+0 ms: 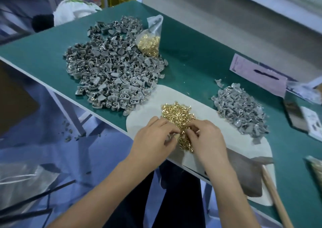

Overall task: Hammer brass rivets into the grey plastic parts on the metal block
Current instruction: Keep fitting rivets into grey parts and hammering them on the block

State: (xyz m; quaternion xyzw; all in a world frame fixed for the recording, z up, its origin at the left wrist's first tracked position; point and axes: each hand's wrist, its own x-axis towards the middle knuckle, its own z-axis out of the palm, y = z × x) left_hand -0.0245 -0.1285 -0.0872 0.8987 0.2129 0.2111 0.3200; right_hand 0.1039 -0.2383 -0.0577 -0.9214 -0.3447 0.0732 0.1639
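A heap of loose brass rivets lies on a white mat at the table's near edge. Both hands work at the heap's near end. My left hand pinches a small grey plastic part between thumb and fingers. My right hand has its fingertips closed on a brass rivet right beside the part. A dark flat metal block rests on the mat to the right of my right forearm, blurred. A wooden hammer handle lies beside it.
A big pile of grey plastic parts covers the green table at the far left. A smaller pile lies to the right. A clear bag of rivets stands behind. A pink paper and cards lie far right.
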